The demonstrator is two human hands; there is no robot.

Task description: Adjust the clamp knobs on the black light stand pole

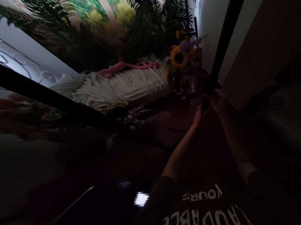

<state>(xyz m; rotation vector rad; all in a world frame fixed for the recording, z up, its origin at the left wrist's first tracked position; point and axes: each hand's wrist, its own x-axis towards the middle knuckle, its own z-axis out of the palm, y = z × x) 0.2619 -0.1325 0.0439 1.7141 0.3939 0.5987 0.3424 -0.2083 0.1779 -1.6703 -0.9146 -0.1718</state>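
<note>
A dark upright pole (226, 36) rises from between my hands toward the top right of the head view. My left hand (198, 116) closes around its lower part from the left. Slightly higher, my right hand (219, 101) wraps it from the right. Deep shadow hides several fingers of both hands and the pole's lower end. A thicker dark section of the pole shows just above the grip.
A second dark pole (42, 90) crosses the left side diagonally. Behind it is a cream cloth-draped seat (138, 87) bearing a pink plush toy (119, 67). Sunflowers (179, 56) and palm fronds surround it. A brown panel (263, 44) stands at right.
</note>
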